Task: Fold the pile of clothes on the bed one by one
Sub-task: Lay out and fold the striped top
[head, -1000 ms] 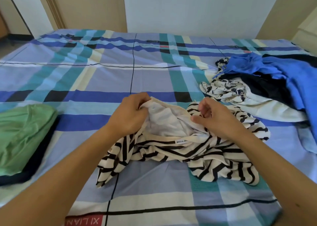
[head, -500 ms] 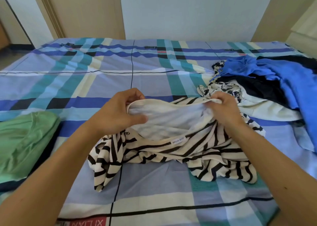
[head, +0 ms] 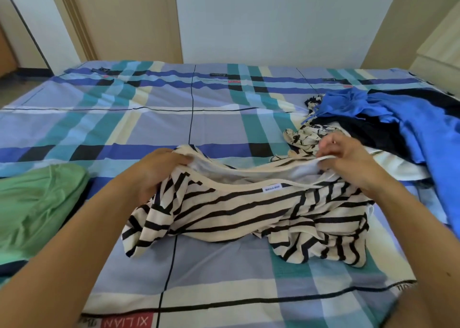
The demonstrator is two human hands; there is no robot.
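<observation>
A cream shirt with black stripes (head: 249, 208) lies crumpled in the middle of the bed, its neck opening stretched wide between my hands. My left hand (head: 154, 170) grips the left end of the neckline. My right hand (head: 346, 158) pinches the right end of the same cream edge. A small white label shows on the near side of the neckline. At the right lies the unfolded pile: a blue garment (head: 423, 133), a black one (head: 368, 133) and a cream one with a black print (head: 306, 134).
A folded green garment (head: 37, 203) sits on a dark one at the left edge. The plaid sheet (head: 149, 118) covers the bed. Walls and a door frame stand behind the far edge.
My hands have drawn apart, pulling the neckline out wide and flat. The shirt has spread sideways and lifted a little from the bed.
</observation>
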